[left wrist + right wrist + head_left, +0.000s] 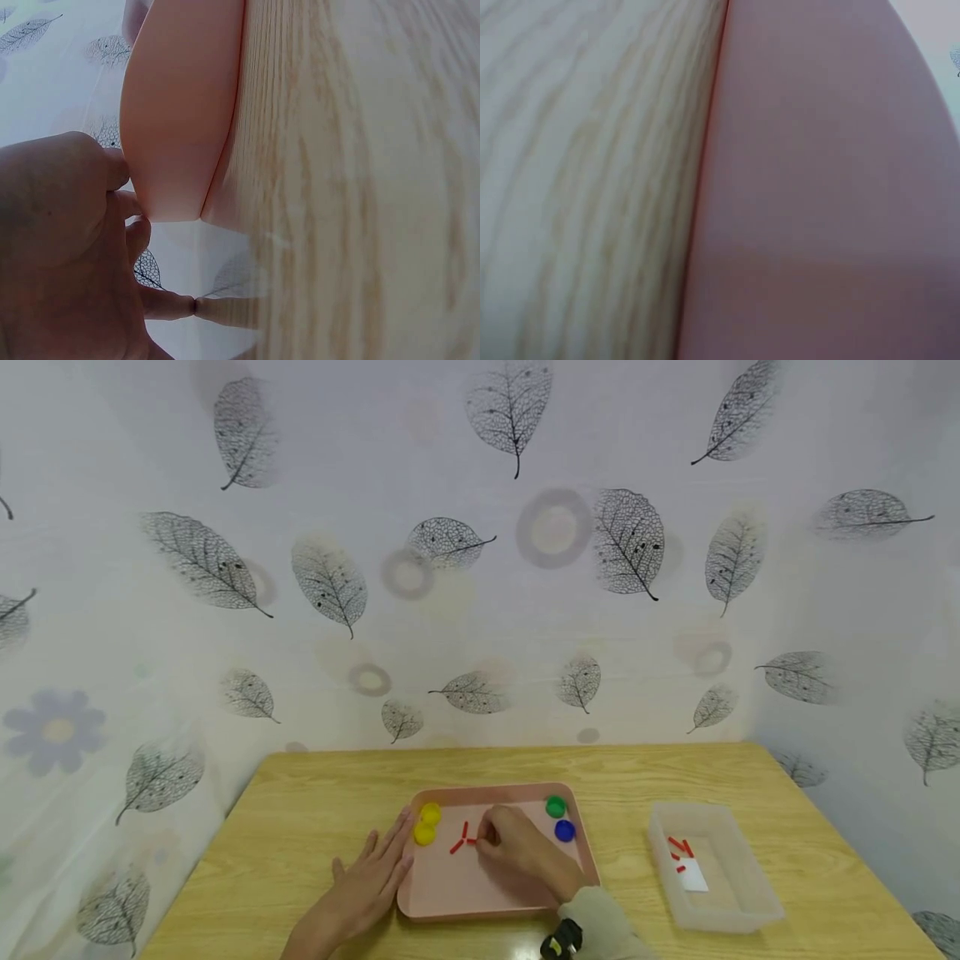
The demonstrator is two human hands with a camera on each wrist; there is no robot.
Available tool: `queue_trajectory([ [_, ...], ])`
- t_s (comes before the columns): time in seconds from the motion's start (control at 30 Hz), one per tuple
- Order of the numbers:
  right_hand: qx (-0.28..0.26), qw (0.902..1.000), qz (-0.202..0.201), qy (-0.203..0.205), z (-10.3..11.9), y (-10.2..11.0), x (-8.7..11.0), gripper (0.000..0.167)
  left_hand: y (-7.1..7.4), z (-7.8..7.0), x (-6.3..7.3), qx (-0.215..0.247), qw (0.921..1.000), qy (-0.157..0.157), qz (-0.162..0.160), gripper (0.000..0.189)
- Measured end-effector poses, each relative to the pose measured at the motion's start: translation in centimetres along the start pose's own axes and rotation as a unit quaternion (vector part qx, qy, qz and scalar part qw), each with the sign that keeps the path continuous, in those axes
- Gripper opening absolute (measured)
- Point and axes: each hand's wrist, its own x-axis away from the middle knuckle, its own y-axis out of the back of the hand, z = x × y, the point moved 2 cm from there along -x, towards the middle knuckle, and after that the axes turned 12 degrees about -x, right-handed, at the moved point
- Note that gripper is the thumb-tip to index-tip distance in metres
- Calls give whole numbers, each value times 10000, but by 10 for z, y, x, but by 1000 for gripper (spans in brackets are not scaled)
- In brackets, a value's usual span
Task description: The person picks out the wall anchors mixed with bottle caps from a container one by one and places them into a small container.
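In the head view, a pink tray [480,906] holds three short red sticks near its middle. One upright red stick [465,829] and a slanted red stick [457,846] lie close to a third, level red stick [472,841]. My right hand [517,843] has its fingers curled down at that third stick's right end and appears to pinch it. The fingertips are partly hidden. My left hand [367,885] rests its extended fingers along the tray's left rim; the left wrist view shows them against the pink wall [180,112]. Only tray wall [817,165] and table appear in the right wrist view.
Two yellow caps [425,834] sit at the tray's upper left. A green cap [555,807] and a blue cap [565,831] are at its upper right. Right of it on the wooden table [315,785] stands a translucent bin [738,920] with several red sticks and a white paper [693,876].
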Motion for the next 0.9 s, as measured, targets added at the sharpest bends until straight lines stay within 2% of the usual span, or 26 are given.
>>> queue_trajectory([
  [0.47, -35, 9996, -180, 205, 6, 6, 11, 7, 1, -1, 1, 68, 10000, 51, 35, 58],
  [0.9, 130, 9990, -363, 211, 8, 15, 26, 7, 1, -1, 1, -19, 10000, 52, -2, 58],
])
